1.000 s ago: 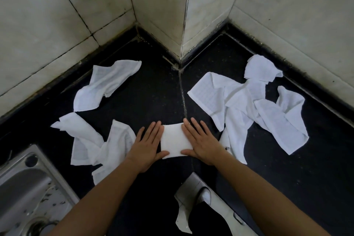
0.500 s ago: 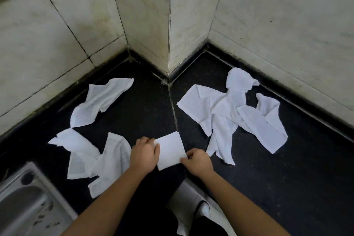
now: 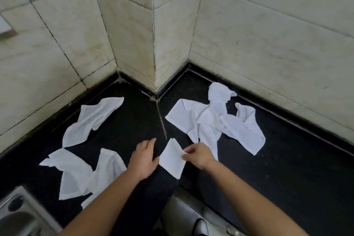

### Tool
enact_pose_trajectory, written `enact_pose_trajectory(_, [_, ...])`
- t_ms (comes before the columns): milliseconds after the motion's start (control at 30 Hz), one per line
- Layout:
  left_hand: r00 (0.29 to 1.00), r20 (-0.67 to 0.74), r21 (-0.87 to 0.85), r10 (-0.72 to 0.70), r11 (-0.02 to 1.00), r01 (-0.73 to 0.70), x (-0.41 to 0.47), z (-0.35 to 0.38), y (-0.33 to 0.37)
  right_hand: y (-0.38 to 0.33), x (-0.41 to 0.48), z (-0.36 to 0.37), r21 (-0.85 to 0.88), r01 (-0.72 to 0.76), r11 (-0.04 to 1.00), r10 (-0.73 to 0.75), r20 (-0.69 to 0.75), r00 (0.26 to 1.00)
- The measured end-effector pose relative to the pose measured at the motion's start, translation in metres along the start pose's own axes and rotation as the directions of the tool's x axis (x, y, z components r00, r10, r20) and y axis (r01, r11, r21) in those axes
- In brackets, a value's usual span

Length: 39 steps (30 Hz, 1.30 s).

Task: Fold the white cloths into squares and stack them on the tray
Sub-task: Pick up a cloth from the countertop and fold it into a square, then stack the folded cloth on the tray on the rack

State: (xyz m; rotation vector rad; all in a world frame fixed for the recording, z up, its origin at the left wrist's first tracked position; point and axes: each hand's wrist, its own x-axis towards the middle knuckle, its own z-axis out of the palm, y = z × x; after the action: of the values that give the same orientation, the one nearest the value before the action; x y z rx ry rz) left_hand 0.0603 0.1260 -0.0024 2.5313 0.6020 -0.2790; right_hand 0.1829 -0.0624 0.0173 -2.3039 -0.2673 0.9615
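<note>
A small folded white cloth (image 3: pixel 171 157) hangs tilted just above the black counter (image 3: pixel 287 168), pinched at its right edge by my right hand (image 3: pixel 198 156). My left hand (image 3: pixel 142 159) lies beside the cloth's left corner with its fingers loosely spread, holding nothing. Unfolded white cloths lie around: a crumpled heap (image 3: pixel 210 120) at the right, one cloth (image 3: pixel 92 120) at the upper left, and two rumpled cloths (image 3: pixel 82 174) at the lower left. I cannot make out a tray for certain.
Tiled walls (image 3: pixel 153 34) form a jutting corner behind the counter. A steel sink (image 3: pixel 17 216) sits at the bottom left. A white object (image 3: pixel 183 214) with a dark cable shows at the bottom edge, below the counter's front.
Both hands pressed the folded cloth flat a second ago. My right hand has since picked it up by its edge and my left hand has let go. The view has tilted upward.
</note>
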Motion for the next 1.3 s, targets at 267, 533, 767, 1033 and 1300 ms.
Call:
enact_pose_trajectory(267, [0.863,0.081,0.056,0.499,0.862,-0.504,0.031,0.014,0.065,0.032,-0.056,-0.044,-0.161,0.126,0.979,-0.141,-0.088,0.986])
enact_pose_trajectory(533, [0.816,0.308,-0.415,0.488,0.841,-0.347,0.017,0.008,0.123,0.11,-0.115,-0.079,0.302,0.052,0.952,0.014,-0.21,0.978])
enact_pose_trajectory(767, [0.745,0.462,-0.637,0.482,0.764,-0.1,-0.039,0.009,0.216,0.159,-0.196,-0.112,0.686,0.089,0.722,0.118,-0.248,0.962])
enact_pose_trajectory(1033, [0.647,0.61,-0.629,0.458,0.776,0.044,-0.162,0.107,0.36,0.296,-0.345,-0.134,0.89,0.143,0.433,0.184,-0.242,0.953])
enact_pose_trajectory(1300, [0.409,0.759,-0.559,0.507,0.829,0.009,-0.297,0.225,0.498,0.454,-0.519,-0.137,0.881,0.229,0.414,0.334,-0.381,0.862])
